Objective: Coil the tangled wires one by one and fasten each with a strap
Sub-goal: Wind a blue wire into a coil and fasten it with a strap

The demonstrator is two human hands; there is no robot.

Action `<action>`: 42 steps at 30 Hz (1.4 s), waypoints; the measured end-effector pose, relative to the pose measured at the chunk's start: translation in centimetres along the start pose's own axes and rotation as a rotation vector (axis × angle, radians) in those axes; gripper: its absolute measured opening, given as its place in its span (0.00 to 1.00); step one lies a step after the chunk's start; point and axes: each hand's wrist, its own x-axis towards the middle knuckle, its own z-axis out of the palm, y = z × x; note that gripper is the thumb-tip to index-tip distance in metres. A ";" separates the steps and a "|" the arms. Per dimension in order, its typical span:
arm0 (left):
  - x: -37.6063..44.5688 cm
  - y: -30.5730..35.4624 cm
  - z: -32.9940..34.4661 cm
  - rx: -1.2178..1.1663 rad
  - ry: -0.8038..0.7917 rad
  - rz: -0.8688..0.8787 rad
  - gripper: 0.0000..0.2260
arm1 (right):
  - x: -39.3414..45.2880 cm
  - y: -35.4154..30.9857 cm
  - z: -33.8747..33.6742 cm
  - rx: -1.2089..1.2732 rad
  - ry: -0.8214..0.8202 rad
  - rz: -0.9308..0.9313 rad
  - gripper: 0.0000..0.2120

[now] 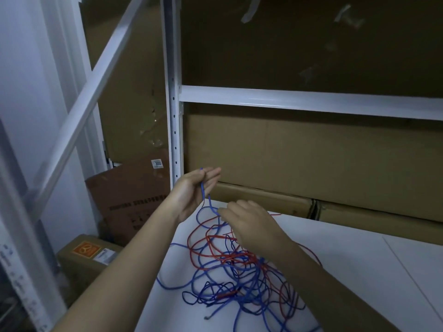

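Tangled blue and red insulated wires (239, 274): heaped on white tabletop (359, 271), near centre. Left hand (191, 192): raised at far left, palm up, thumb pinching one blue wire's end (203, 185). Right hand (251, 224): pinching the same strand lower down. Advice: draw slack gently, forming even loops; avoid tightening knots.

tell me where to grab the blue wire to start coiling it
Take the blue wire at its free end, the stretch already lifted clear of the tangle and lying across the left hand. Come from above with the right hand just below that hand, where a single strand hangs apart from the red wires.
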 end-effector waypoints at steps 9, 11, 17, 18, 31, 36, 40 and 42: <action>-3.2 -1.4 1.3 0.251 -0.166 -0.048 0.15 | 1.7 2.0 -2.7 0.262 0.282 0.116 0.05; -3.9 -1.5 1.4 0.268 -0.166 -0.058 0.15 | 2.2 2.4 -2.9 0.518 0.287 0.330 0.06; -5.3 -1.6 1.5 0.324 -0.184 -0.048 0.15 | 4.3 2.6 -1.9 1.034 0.257 0.633 0.13; -5.4 -1.7 1.5 0.279 -0.170 -0.032 0.15 | 4.5 2.6 -1.6 1.072 0.253 0.664 0.14; -4.1 -0.4 2.3 0.177 -0.108 0.193 0.12 | 1.6 -1.6 1.9 1.199 0.007 0.838 0.11; -3.0 -0.9 1.7 0.432 -0.071 0.242 0.10 | 1.2 -2.5 1.6 0.736 -0.178 0.590 0.12; -2.3 -1.5 0.6 0.629 -0.081 0.228 0.10 | 1.3 -2.5 0.2 0.584 -0.197 0.449 0.11; -2.2 -1.9 0.2 0.757 -0.074 0.232 0.11 | 1.3 -2.2 0.0 0.601 -0.217 0.443 0.09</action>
